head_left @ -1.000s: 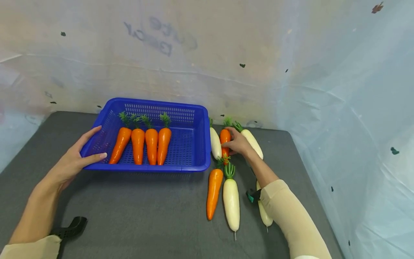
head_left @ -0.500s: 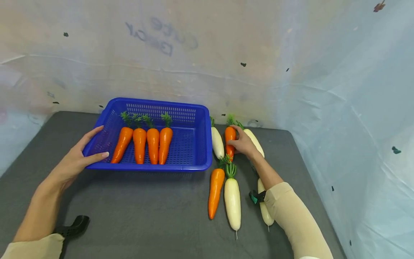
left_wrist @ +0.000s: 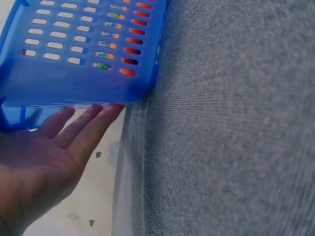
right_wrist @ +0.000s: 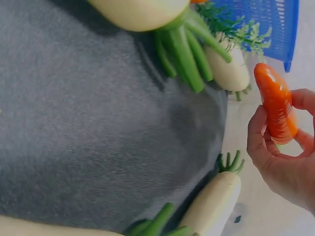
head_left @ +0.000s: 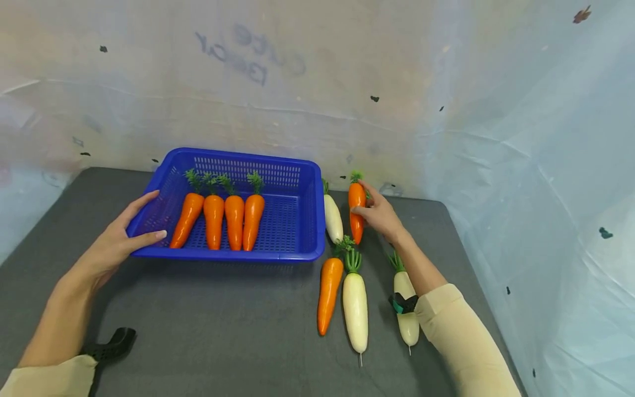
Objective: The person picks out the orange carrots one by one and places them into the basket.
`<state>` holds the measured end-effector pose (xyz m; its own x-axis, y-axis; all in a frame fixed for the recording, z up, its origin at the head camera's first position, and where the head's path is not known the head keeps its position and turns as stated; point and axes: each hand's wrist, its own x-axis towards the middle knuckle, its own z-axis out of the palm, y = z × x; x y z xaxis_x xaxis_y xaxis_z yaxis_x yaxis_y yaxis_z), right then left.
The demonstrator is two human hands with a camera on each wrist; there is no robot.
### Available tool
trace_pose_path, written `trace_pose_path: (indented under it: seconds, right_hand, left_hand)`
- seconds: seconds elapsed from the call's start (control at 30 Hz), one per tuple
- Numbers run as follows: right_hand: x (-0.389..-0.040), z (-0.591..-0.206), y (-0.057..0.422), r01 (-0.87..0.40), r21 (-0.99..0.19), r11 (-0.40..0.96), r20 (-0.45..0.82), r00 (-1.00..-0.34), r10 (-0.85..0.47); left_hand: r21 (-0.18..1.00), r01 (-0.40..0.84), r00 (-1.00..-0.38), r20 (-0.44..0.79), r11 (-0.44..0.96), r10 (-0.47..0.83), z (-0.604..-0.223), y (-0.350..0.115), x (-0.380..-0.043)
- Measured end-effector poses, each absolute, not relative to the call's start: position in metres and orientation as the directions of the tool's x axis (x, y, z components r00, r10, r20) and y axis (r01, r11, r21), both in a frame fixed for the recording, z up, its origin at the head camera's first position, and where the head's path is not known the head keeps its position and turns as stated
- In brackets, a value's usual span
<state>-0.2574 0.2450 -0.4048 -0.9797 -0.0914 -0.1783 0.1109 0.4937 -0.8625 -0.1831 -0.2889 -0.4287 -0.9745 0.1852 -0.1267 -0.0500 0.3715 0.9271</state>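
Note:
A blue plastic basket (head_left: 292, 257) stands at the back of the table with several orange carrots (head_left: 214, 220) lying side by side in it. My left hand (head_left: 111, 245) grips its left front corner, thumb over the rim; in the left wrist view its fingers (left_wrist: 93, 128) touch the outer wall. To the right of the basket, my right hand (head_left: 382, 218) holds another carrot (head_left: 356, 204) between thumb and fingers, leaves upward. In the right wrist view this carrot (right_wrist: 276, 105) is clear of the table. Another carrot (head_left: 329, 298) lies nearer the front.
White radishes lie around the right hand: one beside the basket (head_left: 333, 218), a front radish (head_left: 355, 311) and a right-hand radish (head_left: 408, 325) under the wrist strap. The right wrist view shows a further radish (right_wrist: 211, 206). Plastic sheeting (head_left: 317, 82) hangs behind the dark table (head_left: 223, 331).
My right hand has lifted the carrot from among the radishes and moved slightly right and up. The back-right radish is now hidden by the hand. My left hand stays on the basket.

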Motion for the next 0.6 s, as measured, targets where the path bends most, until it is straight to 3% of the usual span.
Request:
trace_pose_path:
  seconds: [0.6]
  right_hand:
    - [-0.248,-0.366,0.215,-0.056,-0.871,0.488,-0.065,-0.972,-0.227]
  left_hand:
    - [0.925,-0.051,-0.974,-0.129,0.376,0.185,-0.425,-0.287,-0.182]
